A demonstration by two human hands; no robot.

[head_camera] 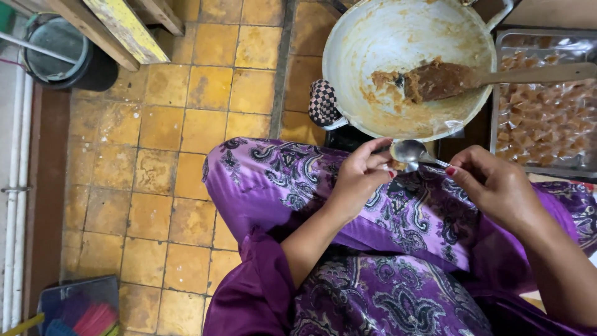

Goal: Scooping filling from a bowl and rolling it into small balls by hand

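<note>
My right hand (494, 183) grips the handle of a metal spoon (410, 151), its bowl pointing left. My left hand (364, 171) pinches a small brown lump at the spoon's bowl with its fingertips. Both hands hover over my lap, which is covered in purple patterned cloth (385, 249). Just beyond them sits a large pale wok (379, 43) smeared with brown paste. A wooden spatula (497, 76) loaded with the same paste rests inside it.
A metal tray (547, 118) of wrapped brown sweets lies to the right of the wok. A checkered cloth (323, 102) wraps the wok's near handle. Yellow floor tiles (168, 155) spread left, with a dark bucket (62, 56), wooden planks (118, 28) and a bin of coloured items (81, 308).
</note>
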